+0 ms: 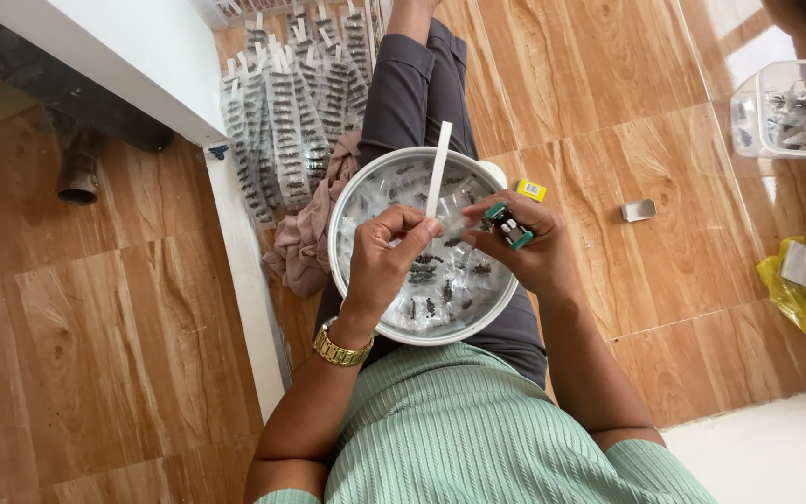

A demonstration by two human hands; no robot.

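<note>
A round white bowl (347, 191) rests on my lap, filled with several small clear packets holding dark parts. My left hand (386, 257), with a gold watch on its wrist, pinches the lower end of a long white strip (438, 168) that stands up over the bowl. My right hand (524, 247) is closed around a small dark and green stapler-like tool (507, 225), its tip meeting the strip's lower end beside my left fingers.
Several long strips of packets (286, 112) lie on the wooden floor ahead, by a pink cloth (305, 238). A white board edge (244, 271) runs on the left. A clear plastic box (790, 107), yellow wrapper (790, 294), small yellow box (531, 189) and grey clip (638, 210) sit to the right.
</note>
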